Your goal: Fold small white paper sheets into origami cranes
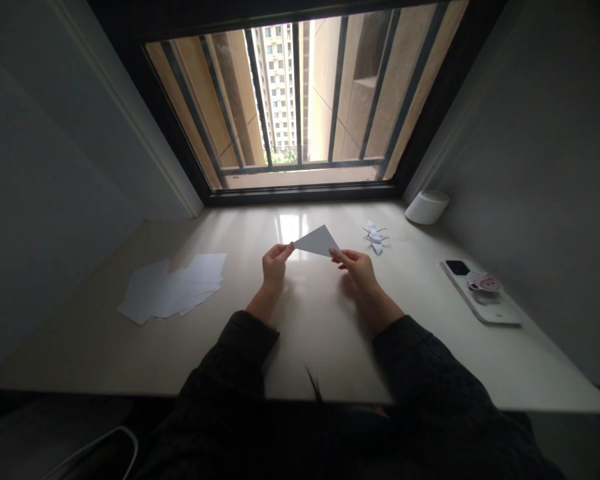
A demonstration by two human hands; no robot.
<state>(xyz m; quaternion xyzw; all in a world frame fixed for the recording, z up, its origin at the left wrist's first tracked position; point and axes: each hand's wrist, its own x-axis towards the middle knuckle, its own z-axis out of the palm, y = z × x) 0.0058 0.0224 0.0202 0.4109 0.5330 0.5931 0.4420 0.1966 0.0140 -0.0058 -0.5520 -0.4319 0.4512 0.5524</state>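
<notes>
A white paper triangle [317, 241] is held above the middle of the pale glossy worktop [330, 333], pinched at one corner by the left hand [275, 263] and at another by the right hand [357, 267], fingers [285, 249] closed narrowly on it. A fold seems to be in hand; a further crease would call for matched corners. Its layers cannot be told, and the small white folded figure [376, 237] toward the far right corner is too small to make out.

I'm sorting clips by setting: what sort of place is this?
Probably a room in a flat: a pale desk against a barred window facing a tower block, loose paper sheets and a phone on it. The left hand and right hand pinch a paper triangle.
</notes>
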